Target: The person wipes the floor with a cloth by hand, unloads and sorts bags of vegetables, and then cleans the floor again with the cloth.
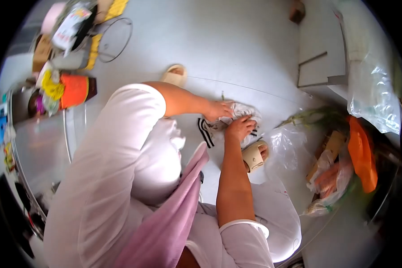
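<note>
Left hand [219, 110], bare: back upward, fingers partly bent, laid on the far-left part of the cloth. Right hand [240, 127], bare: fingers bent and slightly spread, tips down on the cloth's upper face. Whether either pinches a fold cannot be told; the fingertips are too small and soft in this view.

Item beneath both: one crumpled pale grey-white fabric cloth [247, 111] with black stripes, bunched on the smooth pale grey floor [254, 49]. It lies between the feet, near the cream open-toed slipper [253, 157] on the right foot; its mate [175, 78] is farther off. The placing seems to suit a low, bent posture, the floor serving as backing and two hands steadying the loose bundle.

Arms: left reaches across from the side, forearm nearly level in view; right extends forward from its white sleeve [244, 228], wrist close to the left hand.

Outward, right: clear crinkled plastic bag [286, 145]; green leafy stalks [315, 117]; bright orange sheet-like item [362, 154].
</note>
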### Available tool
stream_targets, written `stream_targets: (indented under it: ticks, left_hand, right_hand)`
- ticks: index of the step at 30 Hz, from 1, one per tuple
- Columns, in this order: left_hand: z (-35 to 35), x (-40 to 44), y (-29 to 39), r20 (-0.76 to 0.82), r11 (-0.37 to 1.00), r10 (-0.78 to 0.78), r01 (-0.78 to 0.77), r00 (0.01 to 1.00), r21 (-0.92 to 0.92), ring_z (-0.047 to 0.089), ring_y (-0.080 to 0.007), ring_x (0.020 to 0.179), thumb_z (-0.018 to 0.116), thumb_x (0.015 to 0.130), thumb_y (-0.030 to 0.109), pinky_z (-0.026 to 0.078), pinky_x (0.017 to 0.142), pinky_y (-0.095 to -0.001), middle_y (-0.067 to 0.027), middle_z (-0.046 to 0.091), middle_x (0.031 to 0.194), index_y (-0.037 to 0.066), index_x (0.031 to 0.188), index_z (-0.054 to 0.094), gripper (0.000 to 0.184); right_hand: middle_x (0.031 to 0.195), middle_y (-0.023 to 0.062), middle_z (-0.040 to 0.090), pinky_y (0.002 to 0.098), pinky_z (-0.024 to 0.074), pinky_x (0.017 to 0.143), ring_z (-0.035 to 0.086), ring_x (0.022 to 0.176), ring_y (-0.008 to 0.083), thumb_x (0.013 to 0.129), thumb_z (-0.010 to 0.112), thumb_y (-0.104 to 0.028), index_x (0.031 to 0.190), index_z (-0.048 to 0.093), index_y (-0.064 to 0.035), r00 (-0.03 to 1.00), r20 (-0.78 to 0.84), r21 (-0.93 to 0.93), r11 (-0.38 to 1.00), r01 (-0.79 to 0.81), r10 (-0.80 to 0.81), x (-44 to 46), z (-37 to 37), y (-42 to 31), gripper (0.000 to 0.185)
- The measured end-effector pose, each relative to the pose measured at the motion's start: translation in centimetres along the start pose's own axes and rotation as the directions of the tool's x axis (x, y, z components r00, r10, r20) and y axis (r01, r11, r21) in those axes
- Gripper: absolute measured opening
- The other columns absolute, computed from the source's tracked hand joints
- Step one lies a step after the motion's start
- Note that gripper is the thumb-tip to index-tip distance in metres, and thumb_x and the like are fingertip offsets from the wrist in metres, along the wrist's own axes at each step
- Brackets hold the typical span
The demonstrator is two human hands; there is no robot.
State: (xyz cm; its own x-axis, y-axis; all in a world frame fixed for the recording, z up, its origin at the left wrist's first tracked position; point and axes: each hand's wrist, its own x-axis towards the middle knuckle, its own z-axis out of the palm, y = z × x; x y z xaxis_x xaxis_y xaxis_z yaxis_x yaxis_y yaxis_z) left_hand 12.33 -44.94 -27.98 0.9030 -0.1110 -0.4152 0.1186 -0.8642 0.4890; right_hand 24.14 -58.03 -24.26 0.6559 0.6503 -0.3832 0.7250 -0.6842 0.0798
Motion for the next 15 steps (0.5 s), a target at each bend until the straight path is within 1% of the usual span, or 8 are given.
stream_targets:
  ticks: [1,4,6,8,9,12,13,15]
  left_hand:
    - [-2.4,-2.0,2.5,0.1,1.0,-0.013,0.015,0.995,-0.018,0.026,-0.0381,0.149,0.072,0.073,0.014,0.027,0.121,-0.0466,-0.0121,0.043,0.155,0.014,0.147,0.05,0.077]
    - [-9.6,-5.8,7.5,0.317,0.853,-0.317,0.415,0.894,-0.316,0.04,-0.0398,0.14,0.071,0.073,0.015,0.037,0.115,-0.0463,-0.0127,0.053,0.146,0.01,0.142,0.054,0.071]
    - [-5.5,-5.8,6.4,0.043,0.834,-0.419,0.404,0.907,-0.377,0.046,-0.0414,0.134,0.073,0.076,0.022,0.044,0.109,-0.0456,-0.0191,0.042,0.153,0.01,0.15,0.042,0.081]
    - [-2.7,-6.4,6.5,-0.228,0.728,-0.628,0.457,0.744,-0.512,0.045,-0.0414,0.135,0.076,0.076,0.028,0.045,0.108,-0.0449,-0.0224,0.036,0.156,0.011,0.156,0.032,0.093]
    - [-3.9,-7.2,7.5,-0.222,0.676,-0.693,0.51,0.686,-0.532,0.044,-0.0418,0.136,0.082,0.074,0.035,0.045,0.108,-0.0453,-0.0259,0.031,0.156,0.016,0.161,0.018,0.109]
    - [-7.2,-8.6,8.9,-0.245,0.688,-0.668,0.457,0.703,-0.564,0.043,-0.0413,0.136,0.087,0.07,0.037,0.046,0.106,-0.0466,-0.0235,0.035,0.154,0.021,0.162,0.014,0.118]
    - [-5.9,-7.7,8.4,-0.399,0.669,-0.707,0.369,0.584,-0.645,0.051,-0.0413,0.126,0.084,0.072,0.028,0.049,0.099,-0.0469,-0.0231,0.05,0.138,0.026,0.159,0.023,0.106]
    - [-5.6,-6.1,5.4,-0.29,0.466,-0.836,0.325,0.465,-0.823,0.056,-0.0405,0.116,0.082,0.073,0.023,0.051,0.093,-0.0473,-0.0209,0.057,0.124,0.026,0.154,0.033,0.095]
  right_hand:
    - [0.147,0.0322,0.035,0.0508,0.0454,0.106,0.041,0.133,0.048,0.097,0.055,-0.019,0.153,0.031,0.0015,1.0,0.008,0.055,0.998,0.008,-0.008,-0.7,0.6,0.2,0.065]
    - [0.141,0.0306,0.041,0.0523,0.0506,0.098,0.047,0.127,0.0483,0.09,0.061,-0.016,0.143,0.044,-0.0006,0.99,0.136,0.249,0.967,-0.057,0.023,-1.0,-3.0,2.1,0.058]
    - [0.136,0.0295,0.046,0.0527,0.0525,0.095,0.051,0.124,0.048,0.084,0.066,-0.016,0.136,0.05,-0.0025,0.98,0.191,0.362,0.924,-0.122,0.054,-0.7,-6.3,2.3,0.056]
    - [0.13,0.0281,0.051,0.053,0.053,0.094,0.055,0.12,0.0476,0.079,0.069,-0.015,0.129,0.055,-0.0045,0.979,0.179,0.448,0.878,-0.167,0.095,1.0,-7.8,1.4,0.053]
    - [0.126,0.0264,0.057,0.0513,0.0521,0.096,0.06,0.113,0.0454,0.079,0.068,-0.016,0.132,0.056,-0.0076,0.992,0.116,0.463,0.88,-0.106,0.059,1.5,-8.4,0.7,0.056]
    - [0.121,0.0269,0.062,0.0493,0.0515,0.097,0.061,0.112,0.0442,0.078,0.065,-0.014,0.131,0.059,-0.0066,0.996,0.059,0.514,0.857,0.032,-0.073,3.1,-11.7,-3.3,0.054]
    - [0.119,0.0279,0.064,0.0481,0.0513,0.097,0.062,0.112,0.0444,0.077,0.064,-0.014,0.13,0.06,-0.0062,0.989,0.03,0.535,0.838,0.109,-0.148,4.5,-12.3,-4.7,0.053]
    - [0.115,0.0299,0.066,0.0456,0.0509,0.098,0.062,0.111,0.0448,0.076,0.062,-0.013,0.128,0.062,-0.0054,0.956,-0.024,0.57,0.781,0.254,-0.293,7.4,-13.7,-7.4,0.053]
